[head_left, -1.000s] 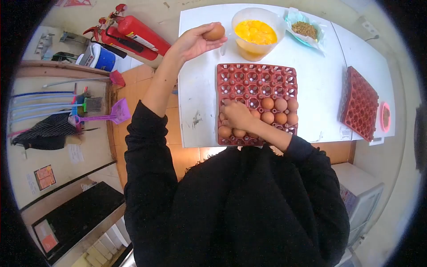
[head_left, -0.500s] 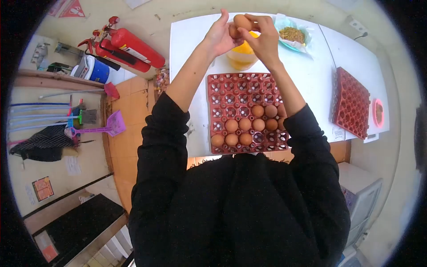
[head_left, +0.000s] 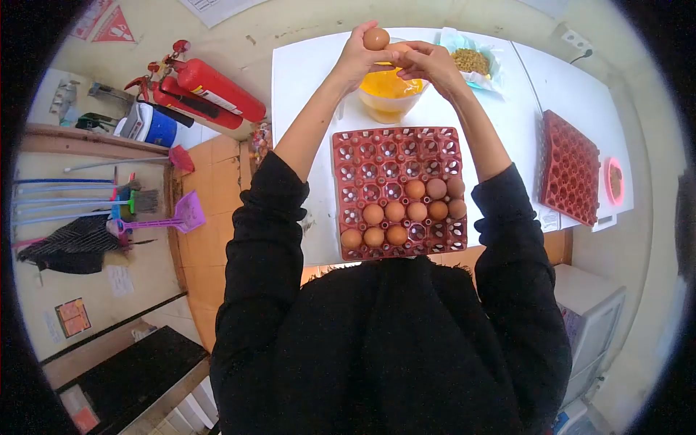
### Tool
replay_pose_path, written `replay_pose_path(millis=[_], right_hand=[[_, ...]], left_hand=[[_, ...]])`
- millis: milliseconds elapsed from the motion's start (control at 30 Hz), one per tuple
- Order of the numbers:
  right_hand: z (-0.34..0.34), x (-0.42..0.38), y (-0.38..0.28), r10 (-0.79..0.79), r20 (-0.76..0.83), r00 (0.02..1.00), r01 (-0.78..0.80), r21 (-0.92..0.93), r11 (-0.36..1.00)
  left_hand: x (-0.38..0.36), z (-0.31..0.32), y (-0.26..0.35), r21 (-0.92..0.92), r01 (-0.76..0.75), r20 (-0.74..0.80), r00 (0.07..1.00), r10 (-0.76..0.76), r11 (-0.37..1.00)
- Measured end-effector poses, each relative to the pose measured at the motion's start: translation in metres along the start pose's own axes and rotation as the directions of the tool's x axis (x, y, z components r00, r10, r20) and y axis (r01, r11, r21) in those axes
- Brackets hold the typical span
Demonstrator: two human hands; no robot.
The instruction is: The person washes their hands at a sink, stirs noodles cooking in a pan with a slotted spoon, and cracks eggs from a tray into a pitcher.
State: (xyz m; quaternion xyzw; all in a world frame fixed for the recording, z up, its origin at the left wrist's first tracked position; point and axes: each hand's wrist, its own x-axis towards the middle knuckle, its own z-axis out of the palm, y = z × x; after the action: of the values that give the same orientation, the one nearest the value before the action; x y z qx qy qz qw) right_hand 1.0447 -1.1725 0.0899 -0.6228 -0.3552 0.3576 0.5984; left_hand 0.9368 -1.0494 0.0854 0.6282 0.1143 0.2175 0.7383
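Smooth, rounded eggs (head_left: 376, 38) in hands (head_left: 357, 59)

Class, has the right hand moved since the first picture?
Yes: the right hand has moved forward, from over the egg tray to beyond its far edge.

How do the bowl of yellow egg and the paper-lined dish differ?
Contents: the bowl holds glossy yellow egg, the dish a brownish, crumbly-looking heap.
Wall: the bowl is translucent and unlined; the dish is lined with pale paper.
Shape: the bowl looks deep, the dish shallower.
Shared: both stand on the white table.
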Motion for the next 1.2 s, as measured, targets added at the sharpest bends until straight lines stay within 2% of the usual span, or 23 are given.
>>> replay_pose_path(millis=[33,67,133,167,233,267,333,367,433,467,533,667,733,967,1033,1167,1200], right_hand=[[0.001,0.0,-0.002,0.006,-0.002,1.0,-0.006,-0.085,0.996],[0.0,0.003,0.002,0.005,-0.003,1.0,-0.005,-0.085,0.996],[-0.001,0.012,0.012,-0.051,-0.056,0.997,0.038,-0.223,0.974],[-0.001,0.014,0.014,-0.051,-0.054,0.997,0.038,-0.223,0.974],[-0.003,0.019,0.019,-0.048,-0.059,0.997,0.03,-0.28,0.96],[-0.004,0.022,0.022,-0.048,-0.057,0.997,0.03,-0.28,0.959],[-0.004,0.025,0.023,-0.064,-0.042,0.997,0.046,-0.344,0.938],[-0.004,0.024,0.021,-0.063,-0.04,0.997,0.045,-0.344,0.938],[-0.005,0.022,0.015,-0.182,-0.012,0.983,0.136,-0.615,0.776],[-0.006,0.023,0.017,-0.181,-0.011,0.983,0.136,-0.615,0.776],[-0.007,0.025,0.019,-0.309,0.036,0.951,0.251,-0.674,0.695],[-0.007,0.024,0.02,-0.335,0.039,0.941,0.266,-0.697,0.666],[-0.009,0.022,0.02,-0.309,0.058,0.949,0.275,-0.629,0.727],[-0.017,0.024,0.024,-0.308,0.1,0.946,0.31,-0.556,0.771],[-0.02,0.021,0.019,-0.417,0.161,0.894,0.424,-0.601,0.677],[-0.02,0.014,0.013,-0.43,0.221,0.875,0.46,-0.658,0.597],[-0.018,0.013,0.013,-0.538,0.255,0.804,0.519,-0.742,0.424]], left_hand=[[0.0,0.0,0.0,0.045,-0.011,0.0,1.0,0.011,0.999],[0.001,0.001,-0.002,0.046,-0.011,0.001,1.0,0.011,0.999],[0.003,0.003,-0.007,0.254,-0.076,-0.077,0.992,0.099,0.964],[0.004,0.005,-0.011,0.255,-0.076,-0.079,0.992,0.099,0.964],[0.005,0.008,-0.017,0.52,-0.153,-0.179,0.942,0.283,0.84],[0.006,0.008,-0.02,0.52,-0.152,-0.181,0.942,0.283,0.84],[0.005,0.008,-0.022,0.69,-0.183,-0.162,0.904,0.396,0.7],[0.004,0.009,-0.022,0.69,-0.182,-0.163,0.904,0.395,0.7],[0.0,0.012,-0.022,0.716,-0.183,-0.165,0.893,0.418,0.673],[0.0,0.012,-0.021,0.716,-0.181,-0.167,0.893,0.417,0.674],[-0.001,0.011,-0.021,0.727,-0.252,-0.101,0.88,0.463,0.638],[-0.001,0.012,-0.021,0.72,-0.299,-0.083,0.859,0.506,0.626],[-0.002,0.012,-0.021,0.678,-0.332,-0.054,0.867,0.495,0.656],[0.002,0.006,-0.022,0.662,-0.4,0.016,0.853,0.521,0.634],[0.003,0.002,-0.02,0.708,-0.433,0.062,0.825,0.561,0.558],[-0.001,-0.001,-0.01,0.711,-0.454,0.121,0.832,0.542,0.538],[-0.003,-0.001,-0.006,0.746,-0.489,0.191,0.807,0.559,0.452]])
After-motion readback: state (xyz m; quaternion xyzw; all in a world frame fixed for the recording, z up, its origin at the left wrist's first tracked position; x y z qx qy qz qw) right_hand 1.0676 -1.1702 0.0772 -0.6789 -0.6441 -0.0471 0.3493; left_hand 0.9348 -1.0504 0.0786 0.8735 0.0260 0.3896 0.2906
